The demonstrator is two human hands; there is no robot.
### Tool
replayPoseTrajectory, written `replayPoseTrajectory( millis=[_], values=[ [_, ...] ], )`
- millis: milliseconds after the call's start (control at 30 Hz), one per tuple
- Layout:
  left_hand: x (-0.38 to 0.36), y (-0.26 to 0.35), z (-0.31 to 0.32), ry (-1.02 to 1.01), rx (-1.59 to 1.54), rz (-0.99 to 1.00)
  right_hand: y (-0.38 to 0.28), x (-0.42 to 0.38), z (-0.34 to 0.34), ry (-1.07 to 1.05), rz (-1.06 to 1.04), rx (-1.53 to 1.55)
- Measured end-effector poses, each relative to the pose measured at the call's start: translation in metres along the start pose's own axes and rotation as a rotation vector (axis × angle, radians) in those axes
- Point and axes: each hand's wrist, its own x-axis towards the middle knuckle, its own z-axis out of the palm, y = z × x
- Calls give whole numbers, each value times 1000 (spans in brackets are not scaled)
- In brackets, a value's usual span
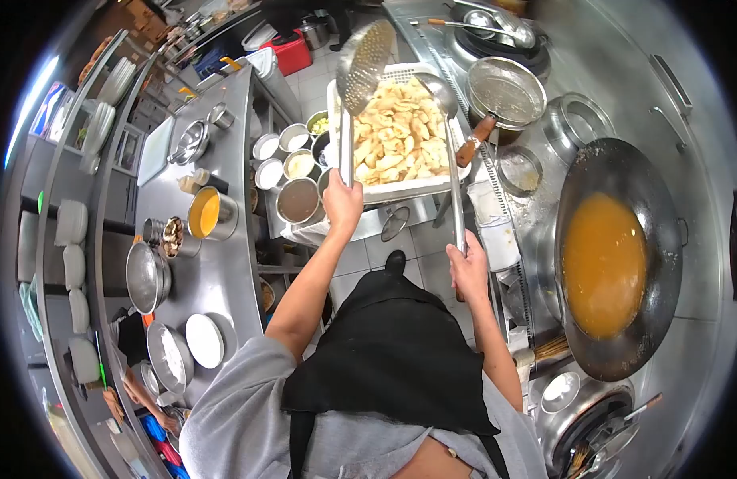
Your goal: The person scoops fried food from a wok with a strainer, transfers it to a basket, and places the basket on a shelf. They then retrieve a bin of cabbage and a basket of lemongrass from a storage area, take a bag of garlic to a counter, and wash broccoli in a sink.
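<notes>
My left hand point(342, 203) is closed round the handle of a perforated skimmer point(365, 67), its round head raised over the near-left side of a white basket point(392, 191). In my right hand point(467, 267) is a long-handled ladle point(439, 94), its bowl over the basket's right part. Pale yellow sliced pieces of food point(392, 136) fill the basket, between the two tools. The skimmer's head hides the basket's upper left corner.
On the right, a large wok point(578, 351) holds brownish-orange liquid point(605, 263). A wooden-handled strainer point(508, 92) sits beside the basket. Several seasoning containers point(297, 199) stand left of it. Bowls and a pot point(212, 212) rest on the steel counter point(225, 275). Another person's arm point(141, 395) shows lower left.
</notes>
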Motion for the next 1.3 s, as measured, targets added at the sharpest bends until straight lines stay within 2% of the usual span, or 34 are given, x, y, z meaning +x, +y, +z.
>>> replayPoseTrajectory(
  millis=[33,100,167,233,267,300,367,400,433,500,533,567,633,700,767,800,867,900,967,1000,1033,1100,1167,1233,1267,1300],
  values=[
    [1,8,-1,15,-21,11,7,1,-2,21,7,2],
    [-1,28,-2,61,-56,83,28,-3,-13,198,-224,-28],
    [-2,46,3,-20,-153,126,40,-10,-31,308,-231,-134],
    [-8,74,7,-207,-150,118,49,-19,-47,402,-211,-248],
    [-15,84,18,-225,-245,195,59,-21,-52,428,-196,-262],
    [-22,94,28,-248,-261,197,71,-22,-55,463,-216,-199],
    [-35,115,47,-494,-313,251,67,-27,-52,535,-296,-95],
    [-42,113,75,-611,-320,158,86,-23,-51,582,-318,-153],
    [-51,122,94,-657,-350,171,105,-21,-55,635,-335,-219],
    [-75,139,126,-1018,-563,-126,106,-24,-55,671,-166,-165],
    [-86,138,149,-1112,-653,-184,107,-25,-56,686,-119,-140],
    [-96,138,171,-1131,-659,-177,108,-26,-57,701,-73,-114],
    [-112,133,210,-1328,-739,-462,114,-17,-61,706,-37,-120],
    [-125,120,247,-1433,-816,-698,116,-7,-70,742,58,-243],
    [-131,107,277,-1476,-809,-804,123,6,-78,724,49,-276],
    [-128,109,276,-1480,-749,-776,128,12,-82,715,41,-286],
    [-124,108,283,-1483,-631,-713,139,26,-85,832,-48,-613],
    [-120,105,287,-1489,-602,-638,139,29,-85,820,-58,-608],
    [-117,96,296,-1495,-486,-437,139,39,-83,765,136,-597],
    [-111,98,291,-1523,-426,-398,138,44,-80,770,214,-677],
    [-104,97,285,-1573,-299,-245,138,49,-78,759,204,-678],
    [-99,86,260,-1108,-121,670,142,58,-75,732,333,-694],
    [-68,125,168,-944,-354,683,145,64,-73,713,313,-679],
    [-30,136,124,-541,-369,887,154,72,-74,735,270,-773],
    [-13,135,113,-486,-295,814,177,77,-77,780,127,-919],
    [5,134,109,-429,-223,740,160,83,-74,782,119,-920]
  ],
)
